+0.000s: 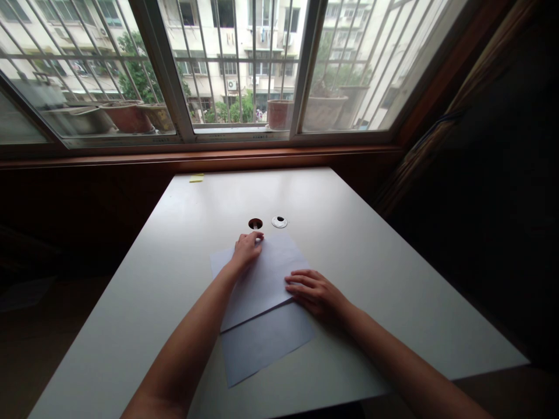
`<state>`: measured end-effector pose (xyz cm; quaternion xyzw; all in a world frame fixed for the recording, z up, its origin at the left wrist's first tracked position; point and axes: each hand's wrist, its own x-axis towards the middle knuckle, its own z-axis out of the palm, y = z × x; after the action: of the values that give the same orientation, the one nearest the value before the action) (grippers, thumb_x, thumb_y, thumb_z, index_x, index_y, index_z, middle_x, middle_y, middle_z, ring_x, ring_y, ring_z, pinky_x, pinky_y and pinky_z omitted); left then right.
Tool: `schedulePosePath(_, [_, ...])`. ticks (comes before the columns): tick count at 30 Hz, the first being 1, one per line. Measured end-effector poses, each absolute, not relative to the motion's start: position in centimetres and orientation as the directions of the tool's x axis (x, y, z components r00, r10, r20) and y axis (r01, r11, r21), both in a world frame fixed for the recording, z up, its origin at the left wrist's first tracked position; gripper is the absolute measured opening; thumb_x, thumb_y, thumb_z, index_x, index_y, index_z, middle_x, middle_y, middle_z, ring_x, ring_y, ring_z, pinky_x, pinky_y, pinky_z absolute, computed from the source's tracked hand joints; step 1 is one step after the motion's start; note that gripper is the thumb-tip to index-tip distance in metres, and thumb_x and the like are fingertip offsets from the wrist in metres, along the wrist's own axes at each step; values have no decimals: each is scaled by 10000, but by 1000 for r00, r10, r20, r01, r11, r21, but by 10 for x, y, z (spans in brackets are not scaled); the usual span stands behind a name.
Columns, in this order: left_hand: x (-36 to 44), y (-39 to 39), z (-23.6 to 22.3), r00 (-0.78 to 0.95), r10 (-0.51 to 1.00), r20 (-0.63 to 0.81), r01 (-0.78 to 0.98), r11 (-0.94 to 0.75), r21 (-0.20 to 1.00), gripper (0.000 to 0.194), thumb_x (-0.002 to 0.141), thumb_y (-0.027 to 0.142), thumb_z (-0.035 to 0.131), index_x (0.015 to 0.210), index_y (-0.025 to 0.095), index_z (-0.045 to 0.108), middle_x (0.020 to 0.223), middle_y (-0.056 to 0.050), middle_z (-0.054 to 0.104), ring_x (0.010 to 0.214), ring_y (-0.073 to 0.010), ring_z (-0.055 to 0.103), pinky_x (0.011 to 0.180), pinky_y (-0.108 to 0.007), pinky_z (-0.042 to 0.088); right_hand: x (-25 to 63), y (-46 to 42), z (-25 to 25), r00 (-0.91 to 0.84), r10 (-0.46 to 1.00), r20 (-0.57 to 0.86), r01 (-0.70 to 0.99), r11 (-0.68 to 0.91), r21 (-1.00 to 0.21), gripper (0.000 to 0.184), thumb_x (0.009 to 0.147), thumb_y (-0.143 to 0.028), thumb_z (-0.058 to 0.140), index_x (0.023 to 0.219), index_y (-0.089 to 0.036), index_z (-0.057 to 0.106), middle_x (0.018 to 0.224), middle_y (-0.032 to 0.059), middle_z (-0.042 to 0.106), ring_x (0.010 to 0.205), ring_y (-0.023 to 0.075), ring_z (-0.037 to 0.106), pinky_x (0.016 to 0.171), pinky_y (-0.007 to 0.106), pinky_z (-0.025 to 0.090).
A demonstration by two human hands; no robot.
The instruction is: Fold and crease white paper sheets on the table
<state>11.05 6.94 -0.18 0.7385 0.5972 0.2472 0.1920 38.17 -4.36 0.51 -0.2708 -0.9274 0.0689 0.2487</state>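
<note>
A white sheet of paper (pixel 266 279) lies on the table, its near edge slightly raised. Under it shows a second layer of paper (pixel 266 343), turned at a different angle; I cannot tell whether this is a separate sheet or a fold. My left hand (pixel 248 247) is at the far left corner of the upper sheet, fingers bent and closed about its edge. On the right edge of the paper rests my right hand (pixel 317 291), its fingers stretched out over the sheet and its thumb hidden.
The white table (pixel 174 279) has a round cable hole (pixel 255 223) just past the paper, with a white ring-shaped cover (pixel 279 222) beside it. Yellow sticky strips (pixel 196 178) are at the far left edge. Beyond stands a barred window (pixel 240 139); a dark curtain (pixel 437 128) hangs at right.
</note>
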Motion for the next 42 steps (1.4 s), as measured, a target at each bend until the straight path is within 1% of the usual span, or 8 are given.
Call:
schedulePosePath(16, [106,65,-2,202,961,188,766,-275,582,411,813,132,557,1201,254,620,1213,-17,672,1130,-237,551,1029,-383,435,383,-45,4,-737,538,410,468,843,-264,294,931,-315,620,1209,-242,677,1290,91,662,1235,253,574,1019,448,488])
schedulePosePath(19, [93,60,4,221,942,253,780,-326,534,408,823,139,553,1215,234,616,1243,-38,635,1159,-237,526,1077,-386,402,383,-45,3,-740,544,396,479,839,-258,289,933,-302,614,1211,-250,674,1300,79,657,1241,251,567,1022,453,484])
schedulePosePath(21, [77,53,11,216,933,287,825,-331,458,391,844,161,543,1221,234,619,1236,-53,622,1172,-252,508,1084,-407,395,382,-45,3,-738,542,402,480,840,-253,281,933,-298,613,1202,-252,678,1295,79,660,1234,249,572,1019,452,488])
schedulePosePath(24, [45,39,24,144,971,189,924,-200,327,344,871,254,556,1203,240,644,1220,-84,612,1169,-302,484,1024,-441,429,381,-46,3,-733,535,420,475,844,-248,268,932,-295,613,1185,-248,686,1277,88,668,1219,249,583,1010,447,496])
schedulePosePath(29, [0,26,41,71,991,-116,982,-49,180,450,824,444,624,1229,247,634,1266,-120,564,1158,-358,470,942,-454,445,381,-46,3,-730,532,429,475,847,-240,266,932,-269,606,1185,-247,684,1268,85,673,1215,249,583,1003,447,495])
schedulePosePath(33, [-9,31,42,85,975,-205,983,-48,178,484,748,472,681,1161,222,650,1206,-134,577,1141,-357,474,957,-432,411,381,-47,3,-731,540,417,487,841,-235,286,930,-255,604,1208,-260,673,1279,74,670,1224,251,577,1011,451,485])
schedulePosePath(39, [-7,40,39,67,968,-241,975,-12,221,404,666,477,725,963,206,687,1153,-141,559,1118,-375,468,934,-422,401,381,-49,3,-727,551,409,503,834,-229,290,928,-249,604,1209,-276,671,1285,62,668,1225,252,577,1013,457,480])
schedulePosePath(42, [-10,40,37,44,975,-217,969,12,249,514,640,495,735,1059,207,662,1206,-145,526,1141,-381,453,921,-412,409,380,-49,3,-725,553,410,506,832,-228,289,929,-248,601,1208,-276,670,1288,64,666,1222,254,579,1013,460,478])
